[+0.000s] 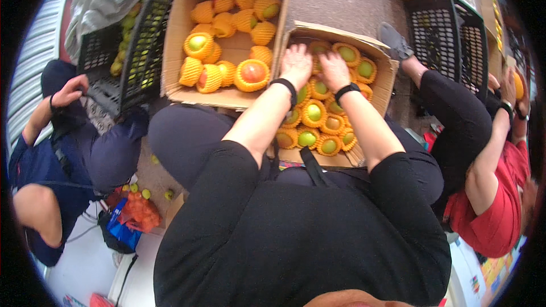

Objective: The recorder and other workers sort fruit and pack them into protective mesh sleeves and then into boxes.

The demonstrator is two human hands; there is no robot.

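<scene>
A cardboard box [377,102] in front of me holds rows of round green and reddish fruit [314,112] in orange foam net sleeves. Both my hands reach into its far part. My left hand [297,66] lies at the far left corner, fingers stretched out and apart, with no fruit visible in it. Beside it, my right hand [334,70] rests on the far rows of sleeved fruit, its fingers extended and slightly spread. What lies under my palms is hidden.
Left of it stands a second cardboard box [222,98] with more sleeved fruit. Black crates stand farther left [149,40] and right [425,31]. One person [68,136] sits on my left, another in red [500,199] on my right. Loose green fruit [146,194] lies on the floor.
</scene>
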